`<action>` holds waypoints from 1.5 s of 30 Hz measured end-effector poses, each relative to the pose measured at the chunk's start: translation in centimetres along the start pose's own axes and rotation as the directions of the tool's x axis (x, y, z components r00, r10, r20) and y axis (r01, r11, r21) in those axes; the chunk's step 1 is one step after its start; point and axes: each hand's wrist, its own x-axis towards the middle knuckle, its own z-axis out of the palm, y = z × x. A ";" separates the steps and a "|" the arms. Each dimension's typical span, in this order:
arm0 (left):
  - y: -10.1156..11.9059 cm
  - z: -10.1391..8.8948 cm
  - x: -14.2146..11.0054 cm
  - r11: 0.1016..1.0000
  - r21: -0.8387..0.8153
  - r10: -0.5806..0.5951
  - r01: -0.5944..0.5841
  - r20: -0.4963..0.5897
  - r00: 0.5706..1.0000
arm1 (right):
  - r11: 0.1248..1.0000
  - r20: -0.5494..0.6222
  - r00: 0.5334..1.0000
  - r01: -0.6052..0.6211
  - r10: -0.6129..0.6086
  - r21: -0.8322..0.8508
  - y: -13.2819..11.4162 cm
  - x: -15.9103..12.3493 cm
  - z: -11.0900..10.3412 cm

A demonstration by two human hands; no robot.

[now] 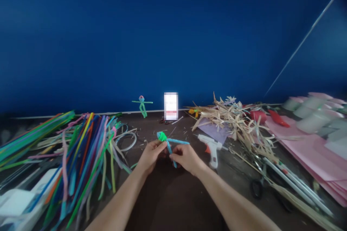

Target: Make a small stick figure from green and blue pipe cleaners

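Note:
Near the middle of the dark table, my left hand is closed in a pinch on a small pipe-cleaner figure with a bright green wound top. Light blue pipe cleaners stick out from it: one strand runs to the right, another hangs downward. My right hand is closed with thumb and fingers around the hanging blue pipe cleaner. Fingertips of both hands are partly hidden. Beyond them, a finished-looking green pipe-cleaner figure stands upright against the blue wall with its arms spread.
Many coloured pipe cleaners lie in bundles on the left. A bright, blurred-out screen stands at the back. To the right are a white glue gun, dried straw pieces, scissors and pink sheets.

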 end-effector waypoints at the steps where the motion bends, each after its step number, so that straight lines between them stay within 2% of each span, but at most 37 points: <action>1: 0.0 0.0 0.0 1.000 -0.025 -0.005 0.005 -0.012 1.000 | 0.999 -0.008 1.000 0.023 -0.023 -0.030 0.0 0.0 0.0; 4: -0.1 -0.2 0.3 0.991 -0.126 -0.047 0.037 -0.079 0.996 | 0.998 0.044 0.998 0.039 -0.037 -0.042 0.1 -0.1 -0.1; 7: 0.1 -0.8 0.6 0.970 -0.231 -0.099 0.071 -0.113 0.989 | 0.992 0.102 0.990 -0.105 0.098 0.067 0.1 0.1 -0.5; 10: 0.5 -1.7 0.8 0.947 -0.307 -0.128 0.089 -0.110 0.986 | 0.963 0.070 0.979 -0.200 0.190 0.179 0.1 0.6 -1.3; 13: 0.6 -2.2 0.9 0.938 -0.330 -0.149 0.107 -0.103 0.983 | 0.941 -0.051 0.982 -0.157 0.180 0.301 0.1 1.0 -2.0; 16: 0.5 -2.3 0.9 0.943 -0.311 -0.150 0.118 -0.080 0.985 | 0.918 -0.144 0.986 -0.014 0.078 0.396 0.0 1.0 -2.4; 18: 0.4 -2.2 0.8 0.959 -0.251 -0.142 0.129 -0.034 0.989 | 0.925 -0.135 0.991 0.051 0.000 0.376 -0.1 1.0 -2.4; 21: 0.4 -2.0 0.6 0.983 -0.112 -0.145 0.148 0.033 0.989 | 0.974 -0.096 0.994 0.068 -0.048 0.216 0.2 0.9 -2.2; 24: 0.5 -1.8 0.4 0.989 -0.019 -0.146 0.147 0.051 0.988 | 0.996 -0.021 0.997 0.070 -0.068 0.062 1.0 0.9 -2.0; 27: 0.5 -1.7 0.3 0.991 0.047 -0.125 0.122 0.064 0.990 | 0.991 0.037 0.992 0.123 -0.121 -0.045 1.4 0.8 -1.8; 29: 0.4 -1.7 0.2 0.991 0.087 -0.112 0.104 0.085 0.990 | 0.987 0.031 0.989 0.148 -0.146 -0.063 1.4 0.7 -1.6; 32: 0.4 -1.7 0.1 0.990 0.107 -0.107 0.092 0.143 0.984 | 0.993 0.054 0.992 0.108 -0.111 0.041 1.0 0.6 -1.4; 34: 0.5 -1.7 0.1 0.992 0.023 -0.124 0.122 0.185 0.975 | 0.990 0.082 0.995 0.045 -0.057 0.131 0.7 0.5 -1.2; 36: 0.6 -1.7 0.1 0.973 -0.135 -0.152 0.185 0.224 0.963 | 0.976 0.081 0.997 -0.008 -0.010 0.218 0.4 0.5 -1.0; 40: 0.8 -1.7 0.4 0.890 -0.379 -0.152 0.252 0.275 0.949 | 0.922 0.034 0.999 -0.025 0.013 0.387 0.1 0.5 -0.8; 45: 0.9 -1.2 0.5 0.868 -0.456 -0.129 0.197 0.177 0.976 | 0.857 -0.057 0.998 0.006 0.028 0.516 -0.1 0.5 -0.8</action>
